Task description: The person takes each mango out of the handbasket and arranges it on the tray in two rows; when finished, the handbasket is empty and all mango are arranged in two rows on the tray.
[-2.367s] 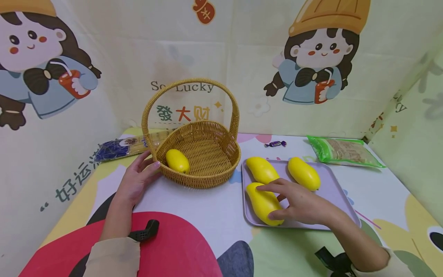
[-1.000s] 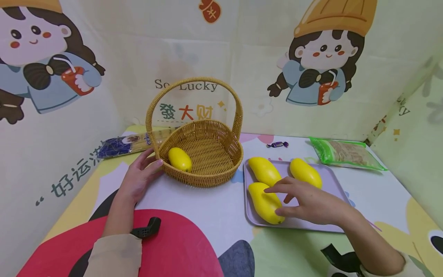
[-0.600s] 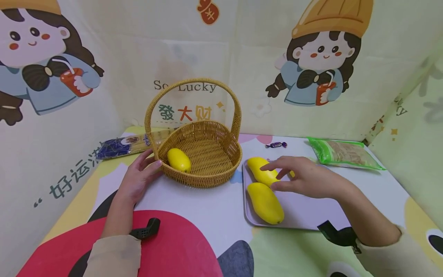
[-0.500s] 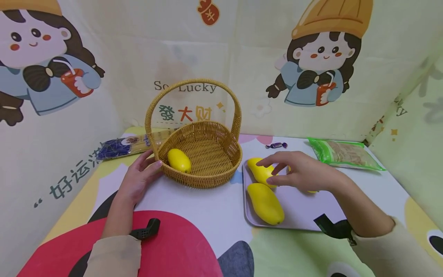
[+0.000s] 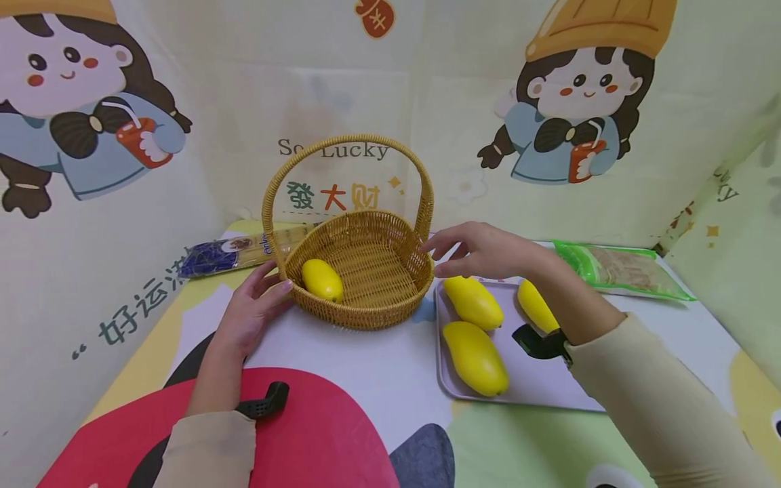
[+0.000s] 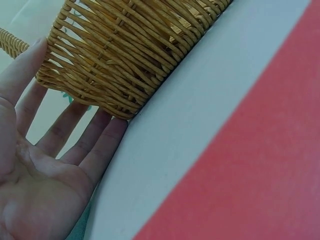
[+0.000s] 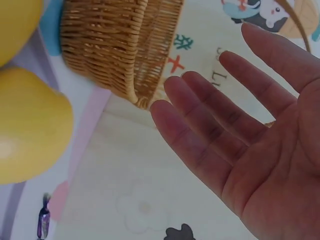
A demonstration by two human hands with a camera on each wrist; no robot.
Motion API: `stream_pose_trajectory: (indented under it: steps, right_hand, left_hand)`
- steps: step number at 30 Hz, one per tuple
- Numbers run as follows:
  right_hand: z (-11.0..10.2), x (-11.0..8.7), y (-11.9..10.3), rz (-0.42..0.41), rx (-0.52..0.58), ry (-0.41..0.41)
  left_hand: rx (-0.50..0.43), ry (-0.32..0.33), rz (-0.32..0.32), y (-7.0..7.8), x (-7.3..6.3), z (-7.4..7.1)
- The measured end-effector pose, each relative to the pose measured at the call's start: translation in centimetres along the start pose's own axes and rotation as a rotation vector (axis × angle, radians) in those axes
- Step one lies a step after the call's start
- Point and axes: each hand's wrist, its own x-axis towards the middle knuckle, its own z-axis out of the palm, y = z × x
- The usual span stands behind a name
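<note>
A wicker basket [image 5: 360, 315] with a tall arched handle stands at the table's centre-left, one yellow mango [image 5: 322, 280] lying in its left side. My left hand [image 5: 247, 318] touches the basket's left end with thumb and fairly straight fingers, as the left wrist view also shows. Beside the basket's right rim, my right hand [image 5: 482, 251] hovers with extended fingers and holds nothing; in the right wrist view its palm [image 7: 280, 165] is bare. A lilac tray [image 5: 531, 393] carries a front mango [image 5: 475, 358], a back-left mango [image 5: 472, 302] and another mango [image 5: 535, 305], partly covered by the right forearm.
A blue-and-clear packet of noodles [image 5: 226, 256] lies behind the basket's left side. At the back right is a green-edged packet [image 5: 628, 271]. In the right wrist view a purple-wrapped candy [image 7: 44, 217] shows. Printed cloth walls [image 5: 451, 102] enclose the table.
My right hand has moved up and left from above the tray's mangoes to the basket's right rim, without a mango. The left hand stays at the basket. The head view has shifted slightly.
</note>
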Motion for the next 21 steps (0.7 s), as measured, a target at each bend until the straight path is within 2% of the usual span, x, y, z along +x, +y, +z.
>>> stream_pose_trajectory:
  steps: [9, 14, 21]
  right_hand:
    - [-0.5, 3.3, -1.5, 0.012, 0.041, -0.036]
    - [-0.4, 5.4, -2.4, 0.036, 0.014, -0.056]
    - [0.4, 7.9, -3.1, 0.015, 0.011, -0.107]
  left_hand:
    - [0.000, 0.005, -0.008, -0.1, 0.0, 0.0]
    - [-0.002, -0.002, -0.008, 0.0, 0.0, 0.0]
    - [-0.010, -0.004, -0.011, 0.2, 0.2, 0.1]
